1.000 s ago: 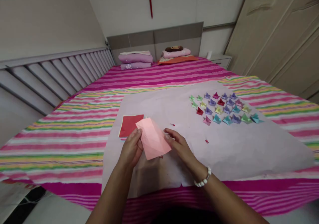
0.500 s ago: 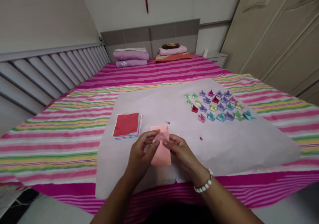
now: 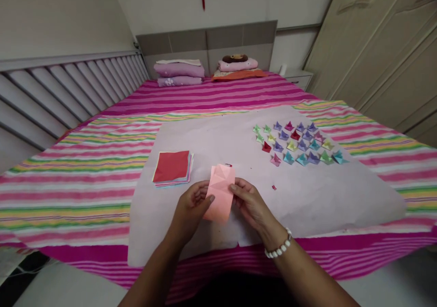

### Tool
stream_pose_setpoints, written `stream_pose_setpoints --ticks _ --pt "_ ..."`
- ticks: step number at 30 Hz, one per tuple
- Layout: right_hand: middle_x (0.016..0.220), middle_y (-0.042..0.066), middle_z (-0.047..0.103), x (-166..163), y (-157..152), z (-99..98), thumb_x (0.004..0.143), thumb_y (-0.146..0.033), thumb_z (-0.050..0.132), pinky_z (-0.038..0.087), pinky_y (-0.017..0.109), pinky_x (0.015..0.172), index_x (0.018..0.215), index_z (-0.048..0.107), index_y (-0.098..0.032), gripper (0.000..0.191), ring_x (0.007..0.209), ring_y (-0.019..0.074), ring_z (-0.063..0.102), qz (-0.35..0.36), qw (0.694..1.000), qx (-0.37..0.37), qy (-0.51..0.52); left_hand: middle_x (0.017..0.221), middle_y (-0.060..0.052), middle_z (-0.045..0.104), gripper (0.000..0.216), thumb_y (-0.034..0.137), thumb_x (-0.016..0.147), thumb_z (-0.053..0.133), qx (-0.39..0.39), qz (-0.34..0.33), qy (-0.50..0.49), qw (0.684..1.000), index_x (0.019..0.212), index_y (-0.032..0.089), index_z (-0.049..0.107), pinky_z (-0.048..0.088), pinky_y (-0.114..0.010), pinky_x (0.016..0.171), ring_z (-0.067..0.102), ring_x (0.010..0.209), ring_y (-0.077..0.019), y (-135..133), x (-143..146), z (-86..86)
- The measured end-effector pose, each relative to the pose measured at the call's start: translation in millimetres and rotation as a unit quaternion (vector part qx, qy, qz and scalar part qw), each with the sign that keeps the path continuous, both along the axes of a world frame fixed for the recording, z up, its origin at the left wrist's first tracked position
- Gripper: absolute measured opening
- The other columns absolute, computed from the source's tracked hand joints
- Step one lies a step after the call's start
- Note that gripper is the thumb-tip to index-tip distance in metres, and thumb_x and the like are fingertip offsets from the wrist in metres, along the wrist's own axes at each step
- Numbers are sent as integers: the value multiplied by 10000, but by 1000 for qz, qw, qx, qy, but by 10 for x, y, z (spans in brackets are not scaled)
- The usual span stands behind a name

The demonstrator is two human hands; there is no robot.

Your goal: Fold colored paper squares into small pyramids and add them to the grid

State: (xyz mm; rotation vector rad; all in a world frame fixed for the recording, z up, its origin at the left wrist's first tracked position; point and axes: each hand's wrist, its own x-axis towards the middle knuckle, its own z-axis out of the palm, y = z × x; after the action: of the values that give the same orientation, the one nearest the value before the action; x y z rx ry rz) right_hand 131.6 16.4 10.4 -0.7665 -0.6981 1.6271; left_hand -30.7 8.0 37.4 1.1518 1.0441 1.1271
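A creased pink sheet of origami paper (image 3: 220, 198), folded into an upright rectangle, is held between my two hands above the large pale sheet (image 3: 191, 138). My left hand (image 3: 191, 209) pinches its left edge, thumb on the front and fingers behind. At the right edge, my right hand (image 3: 251, 202) grips it the same way; a white bead bracelet (image 3: 280, 249) circles that wrist. Crossed creases show on the paper's upper half. To the left lies a stack of square coloured paper (image 3: 171, 166) with red on top.
Several small folded paper boats (image 3: 295, 145) stand in rows at the right of the pale sheet. A tiny red scrap (image 3: 274, 187) lies right of my hands. Striped bedding (image 3: 85, 161) surrounds the sheet, with folded purple bedding (image 3: 179, 69) by the headboard (image 3: 239, 38).
The pink paper has tilted slightly and shows more of its creased upper half. My left fingers have drawn back from its front to the left edge, and my right thumb has moved to the right edge.
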Motion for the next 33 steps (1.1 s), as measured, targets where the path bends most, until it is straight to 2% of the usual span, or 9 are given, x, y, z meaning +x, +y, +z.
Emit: stream_pose_setpoints --ticks 5,9,13,18,23,27,30,31,33 --pt "662 -3 683 181 43 49 596 -343 847 433 243 580 785 713 -175 286 584 122 565 -29 998 0 -63 938 -79 734 309 179 679 746 -2 -60 63 996 986 212 730 512 -302 762 671 875 -228 26 -112 94" --pt "519 -49 572 210 42 28 575 -314 859 330 216 479 626 652 -176 254 471 80 441 -53 994 -7 -93 856 -63 723 374 238 651 783 16 29 58 998 1016 201 710 506 -307 778 661 829 -202 77 -146 51" --pt "527 -56 548 188 45 -1 589 -314 848 325 222 476 619 629 -184 256 477 85 428 -90 993 -14 -72 1124 -100 689 510 384 676 774 -32 130 -76 988 1136 211 635 501 -356 864 647 996 -234 73 -106 -56" --pt "547 -61 554 112 47 -25 586 -323 847 367 240 514 638 604 -197 278 499 102 454 -138 990 -23 -33 1269 -93 626 430 532 767 651 -124 22 -225 966 1060 217 657 498 -378 925 558 1190 -275 -39 17 -197" --pt "558 -60 541 -55 -30 -57 608 -320 835 363 241 536 640 579 -202 283 523 106 453 -138 990 -18 -30 1067 -62 709 401 361 639 814 -195 -3 -246 950 983 213 670 517 -324 859 654 989 -205 -94 192 -271" --pt "550 -61 516 -81 -103 -63 672 -298 800 375 234 537 657 575 -205 244 526 103 455 -93 994 12 -58 813 -15 715 281 283 623 824 -194 68 -239 949 839 179 677 504 -222 661 638 712 -114 -43 242 -217" --pt "769 -7 645 28 -129 -67 760 -284 726 461 271 631 873 643 -235 149 675 143 573 -79 986 86 -117 714 -6 688 285 304 602 833 -188 94 -216 953 782 158 667 467 -209 567 591 606 -97 -7 186 -152" --pt "959 27 669 78 -136 -69 780 -271 702 488 304 700 1019 639 -261 247 798 172 608 -81 977 128 -150 697 -4 682 297 310 587 840 -185 100 -207 955 772 156 667 460 -210 555 582 590 -97 -2 158 -131" --pt "1336 59 521 177 -153 -66 803 -219 660 490 382 846 1261 541 -332 487 1054 227 579 -93 939 223 -244 680 -2 677 311 317 560 852 -183 107 -190 959 757 156 672 453 -214 543 574 572 -98 2 102 -97"
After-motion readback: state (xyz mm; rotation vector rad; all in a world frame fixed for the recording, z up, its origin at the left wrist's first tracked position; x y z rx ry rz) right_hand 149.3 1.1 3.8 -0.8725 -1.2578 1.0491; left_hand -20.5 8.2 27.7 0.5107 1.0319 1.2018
